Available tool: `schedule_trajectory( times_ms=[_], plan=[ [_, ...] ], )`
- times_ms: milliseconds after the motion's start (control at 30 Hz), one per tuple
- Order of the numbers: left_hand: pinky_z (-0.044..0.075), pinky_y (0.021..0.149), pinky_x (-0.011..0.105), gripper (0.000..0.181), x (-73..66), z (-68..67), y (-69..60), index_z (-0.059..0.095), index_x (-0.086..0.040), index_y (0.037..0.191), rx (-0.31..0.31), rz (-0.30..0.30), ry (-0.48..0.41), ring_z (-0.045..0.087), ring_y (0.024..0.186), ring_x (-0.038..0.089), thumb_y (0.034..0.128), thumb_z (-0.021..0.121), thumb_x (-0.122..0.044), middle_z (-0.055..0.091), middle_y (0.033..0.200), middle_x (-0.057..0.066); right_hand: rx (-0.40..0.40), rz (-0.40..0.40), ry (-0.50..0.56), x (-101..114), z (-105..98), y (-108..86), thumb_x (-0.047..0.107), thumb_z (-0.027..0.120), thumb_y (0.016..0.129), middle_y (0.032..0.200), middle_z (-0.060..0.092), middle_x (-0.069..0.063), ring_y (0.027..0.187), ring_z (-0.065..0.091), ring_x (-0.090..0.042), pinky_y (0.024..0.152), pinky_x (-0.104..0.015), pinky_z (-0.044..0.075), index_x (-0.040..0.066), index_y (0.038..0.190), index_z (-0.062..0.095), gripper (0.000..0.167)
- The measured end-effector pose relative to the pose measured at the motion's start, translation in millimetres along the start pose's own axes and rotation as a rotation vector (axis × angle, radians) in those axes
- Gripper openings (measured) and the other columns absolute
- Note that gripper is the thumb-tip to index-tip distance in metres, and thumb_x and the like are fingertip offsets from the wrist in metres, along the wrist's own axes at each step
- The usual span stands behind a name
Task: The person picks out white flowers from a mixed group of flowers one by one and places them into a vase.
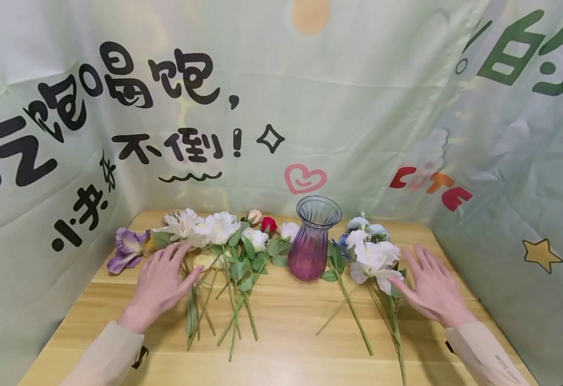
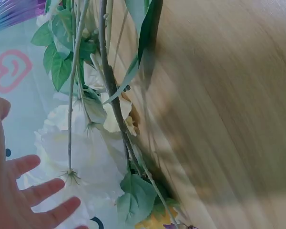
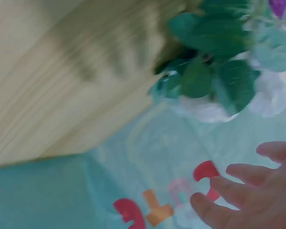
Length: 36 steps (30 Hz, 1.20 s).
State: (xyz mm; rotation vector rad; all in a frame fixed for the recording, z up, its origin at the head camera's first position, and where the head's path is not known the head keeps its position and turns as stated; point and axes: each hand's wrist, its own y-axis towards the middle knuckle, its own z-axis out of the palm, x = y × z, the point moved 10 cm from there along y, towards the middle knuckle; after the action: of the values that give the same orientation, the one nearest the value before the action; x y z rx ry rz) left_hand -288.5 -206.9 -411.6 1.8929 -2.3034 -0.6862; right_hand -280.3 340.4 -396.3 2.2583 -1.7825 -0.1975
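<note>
My left hand hovers with spread fingers beside a bunch of artificial flowers: large white blooms, a purple flower, a red rose and a peach rose. Their green stems point toward me. My right hand, fingers extended, is just right of a second bunch with a white flower and blue flowers. In the right wrist view these fingers are apart from the leaves. Between the bunches stands a glass vase, clear at its flared rim and purple-pink below.
Everything lies on a light wooden table. Pale fabric printed with lettering and small pictures hangs behind the table and along both sides. The vase is upright near the back edge, with flowers close on either side.
</note>
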Motion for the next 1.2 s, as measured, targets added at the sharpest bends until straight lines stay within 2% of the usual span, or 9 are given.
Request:
schedule_trajectory(
  times_ms=[100, 200, 367, 467, 533, 667, 767, 1000, 1200],
  plan=[
    [0.050, 0.092, 0.063, 0.058, -3.3, -2.6, 1.8, 0.052, -0.009, 0.142, -0.034, 0.020, -0.043, 0.060, 0.112, 0.046, 0.0959, 0.063, -0.042, 0.058, 0.134, 0.021, -0.041, -0.028, 0.069, 15, -8, 5.1, 0.053, 0.058, 0.097, 0.158, 0.033, -0.033, 0.143, 0.034, -0.054, 0.111, -0.069, 0.031, 0.007, 0.159, 0.027, 0.083],
    [0.056, 0.076, 0.051, 0.040, -5.8, -5.1, 4.1, 0.058, -0.006, 0.127, -0.054, 0.023, -0.079, 0.064, 0.092, 0.036, 0.0954, 0.065, -0.030, 0.063, 0.114, 0.017, -0.128, -0.076, 0.127, 33, -19, 9.9, 0.044, 0.064, 0.095, 0.155, 0.040, -0.028, 0.140, 0.040, -0.050, 0.109, -0.067, 0.036, 0.008, 0.158, 0.032, 0.079],
    [0.048, 0.054, 0.035, 0.017, -10.2, -9.9, 12.5, 0.061, -0.008, 0.105, -0.069, 0.002, -0.119, 0.057, 0.067, 0.022, 0.0925, 0.066, -0.019, 0.064, 0.095, 0.009, -0.344, -0.146, 0.217, 61, -40, 15.7, 0.027, 0.068, 0.091, 0.145, 0.055, -0.023, 0.130, 0.052, -0.045, 0.101, -0.063, 0.045, 0.005, 0.147, 0.050, 0.063],
    [0.046, 0.052, 0.032, 0.012, -9.3, -7.1, 16.6, 0.061, -0.009, 0.100, -0.035, -0.030, -0.154, 0.056, 0.063, 0.018, 0.0919, 0.065, -0.017, 0.067, 0.093, 0.008, -0.395, -0.144, 0.360, 75, -42, 23.1, 0.018, 0.065, 0.092, 0.143, 0.057, -0.022, 0.128, 0.055, -0.044, 0.101, -0.064, 0.045, 0.007, 0.146, 0.051, 0.057],
    [0.046, 0.052, 0.031, 0.009, -7.0, -3.2, 18.3, 0.062, -0.009, 0.097, -0.003, -0.059, -0.180, 0.057, 0.063, 0.016, 0.0920, 0.064, -0.017, 0.069, 0.092, 0.008, -0.377, -0.122, 0.486, 83, -38, 30.8, 0.015, 0.062, 0.095, 0.143, 0.058, -0.021, 0.128, 0.055, -0.042, 0.104, -0.060, 0.046, 0.007, 0.147, 0.050, 0.054],
    [0.045, 0.054, 0.031, 0.008, 0.2, 5.3, 20.5, 0.063, -0.010, 0.095, 0.044, -0.115, -0.211, 0.059, 0.065, 0.016, 0.0922, 0.061, -0.017, 0.070, 0.087, 0.007, -0.280, -0.067, 0.774, 96, -17, 48.5, 0.012, 0.059, 0.100, 0.146, 0.055, -0.018, 0.132, 0.055, -0.035, 0.110, -0.046, 0.047, 0.007, 0.150, 0.045, 0.052],
    [0.044, 0.054, 0.031, 0.009, 6.4, 10.6, 20.3, 0.063, -0.010, 0.095, 0.069, -0.152, -0.218, 0.059, 0.065, 0.017, 0.0922, 0.060, -0.018, 0.070, 0.087, 0.006, -0.208, -0.022, 0.926, 105, 1, 58.9, 0.013, 0.059, 0.101, 0.149, 0.051, -0.020, 0.136, 0.051, -0.037, 0.112, -0.047, 0.045, 0.006, 0.154, 0.037, 0.058],
    [0.042, 0.054, 0.031, 0.010, 15.6, 17.8, 19.7, 0.063, -0.010, 0.096, 0.088, -0.208, -0.236, 0.060, 0.067, 0.018, 0.0924, 0.057, -0.018, 0.070, 0.087, 0.006, -0.086, 0.119, 1.035, 122, 32, 72.3, 0.027, 0.066, 0.099, 0.161, 0.034, -0.021, 0.148, 0.036, -0.038, 0.122, -0.053, 0.034, 0.011, 0.160, 0.019, 0.079],
    [0.047, 0.065, 0.034, 0.012, 20.8, 24.5, 22.0, 0.064, -0.007, 0.099, 0.096, -0.267, -0.355, 0.063, 0.072, 0.019, 0.0939, 0.059, -0.018, 0.071, 0.091, 0.010, -0.010, 0.209, 1.125, 131, 52, 82.8, 0.035, 0.072, 0.094, 0.164, 0.027, -0.020, 0.152, 0.029, -0.039, 0.125, -0.053, 0.028, 0.015, 0.162, 0.012, 0.093]
  ],
)
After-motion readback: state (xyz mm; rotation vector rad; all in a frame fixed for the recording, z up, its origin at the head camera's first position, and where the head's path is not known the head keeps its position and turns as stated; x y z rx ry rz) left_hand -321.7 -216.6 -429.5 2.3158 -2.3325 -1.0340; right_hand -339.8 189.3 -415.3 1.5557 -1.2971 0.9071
